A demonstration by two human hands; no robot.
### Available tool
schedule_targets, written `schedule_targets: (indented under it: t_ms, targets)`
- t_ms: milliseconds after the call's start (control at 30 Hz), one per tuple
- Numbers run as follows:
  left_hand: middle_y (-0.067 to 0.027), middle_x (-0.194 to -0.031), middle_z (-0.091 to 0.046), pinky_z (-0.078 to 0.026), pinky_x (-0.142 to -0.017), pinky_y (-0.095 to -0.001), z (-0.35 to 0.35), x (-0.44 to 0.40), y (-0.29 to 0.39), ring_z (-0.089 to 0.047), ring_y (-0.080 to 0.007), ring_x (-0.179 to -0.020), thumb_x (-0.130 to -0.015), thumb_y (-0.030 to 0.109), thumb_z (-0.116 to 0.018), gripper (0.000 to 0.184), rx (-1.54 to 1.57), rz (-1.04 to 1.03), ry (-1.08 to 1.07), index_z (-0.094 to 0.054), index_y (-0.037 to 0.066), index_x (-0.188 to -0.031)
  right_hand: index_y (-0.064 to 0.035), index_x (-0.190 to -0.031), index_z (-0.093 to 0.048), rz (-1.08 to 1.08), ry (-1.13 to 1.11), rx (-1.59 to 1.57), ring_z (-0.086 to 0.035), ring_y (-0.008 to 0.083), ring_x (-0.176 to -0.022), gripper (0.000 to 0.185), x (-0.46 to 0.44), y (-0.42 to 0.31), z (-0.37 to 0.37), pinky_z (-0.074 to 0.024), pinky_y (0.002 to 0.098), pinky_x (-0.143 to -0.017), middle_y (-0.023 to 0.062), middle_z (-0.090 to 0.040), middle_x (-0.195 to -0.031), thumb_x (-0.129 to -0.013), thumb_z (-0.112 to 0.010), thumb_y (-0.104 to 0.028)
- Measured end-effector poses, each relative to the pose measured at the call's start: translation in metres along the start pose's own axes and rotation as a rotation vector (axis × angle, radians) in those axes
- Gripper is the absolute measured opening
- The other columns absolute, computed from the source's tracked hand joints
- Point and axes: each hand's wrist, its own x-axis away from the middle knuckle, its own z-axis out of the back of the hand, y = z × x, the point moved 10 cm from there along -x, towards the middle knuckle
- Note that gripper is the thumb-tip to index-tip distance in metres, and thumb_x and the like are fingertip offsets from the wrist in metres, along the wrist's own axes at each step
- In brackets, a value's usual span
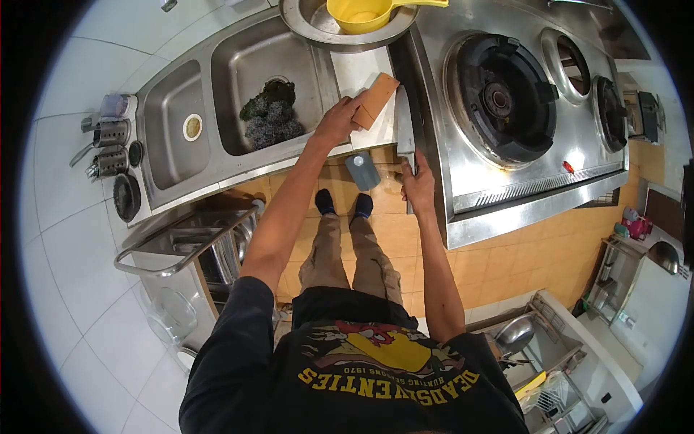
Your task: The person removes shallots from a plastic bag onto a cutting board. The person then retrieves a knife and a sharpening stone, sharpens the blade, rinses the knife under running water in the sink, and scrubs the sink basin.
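A brown rectangular block (379, 101) is gripped at its lower left side by my left hand (341, 119), above the white counter strip between sink and stove. My right hand (419, 186) is closed round the handle of a knife (405, 130). The knife's broad blade points away from me and lies just right of the block; whether the two touch is hard to tell. Below the counter edge, a grey object (363, 172) shows between my forearms.
A steel double sink (184, 152) with dark mesh scrubbers (272, 119) is at left. A yellow scoop (359, 16) rests in a steel basin (307, 30) at the back. At right stands a stove (463, 206) with black burners (499, 99).
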Motion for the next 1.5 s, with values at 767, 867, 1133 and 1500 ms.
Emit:
schedule_targets:
  t_ms: [767,867,1133,1500]
  targets:
    - [-0.0182,-0.130,-0.047,-0.046,-0.094,-0.0433,-0.007,-0.005,-0.001,-0.055,-0.0363,-0.110,-0.092,0.021,-0.058,0.061,-0.031,-0.018,0.175,-0.031,0.016,-0.148,-0.0025,-0.112,-0.049,0.056,-0.133,-0.294,-0.052,0.0107,-0.042,0.028,-0.029,-0.001,-0.037,-0.0411,0.0275,-0.035,0.0049,-0.051,-0.060,-0.097,-0.051,-0.026]
    - [-0.0175,-0.127,-0.048,-0.045,-0.094,-0.0415,-0.009,-0.006,-0.002,-0.054,-0.0355,-0.108,-0.093,0.018,-0.057,0.063,0.018,-0.029,0.173,-0.030,0.020,-0.149,-0.0035,-0.104,-0.048,0.024,-0.129,-0.327,-0.053,0.0115,-0.043,0.021,-0.036,0.007,-0.045,-0.0415,0.0271,-0.035,0.0042,-0.051,-0.062,-0.098,-0.048,-0.024]
    - [-0.0163,-0.126,-0.050,-0.046,-0.094,-0.0422,-0.007,-0.003,0.005,-0.054,-0.0350,-0.110,-0.092,0.014,-0.054,0.055,0.043,-0.032,0.203,-0.039,0.017,-0.145,-0.0048,-0.099,-0.047,0.072,-0.063,-0.299,-0.045,0.0105,-0.038,0.017,-0.059,-0.009,-0.046,-0.0400,0.0270,-0.034,0.0028,-0.047,-0.064,-0.100,-0.046,-0.022]
    - [-0.0176,-0.128,-0.050,-0.046,-0.092,-0.0412,-0.008,0.005,0.000,-0.057,-0.0358,-0.104,-0.093,0.016,-0.056,0.059,-0.012,-0.013,0.279,-0.034,0.019,-0.148,-0.0032,-0.115,-0.053,0.054,-0.216,-0.385,-0.047,0.0108,-0.039,0.025,-0.083,-0.022,-0.070,-0.0412,0.0270,-0.036,0.0033,-0.052,-0.066,-0.099,-0.048,-0.021]
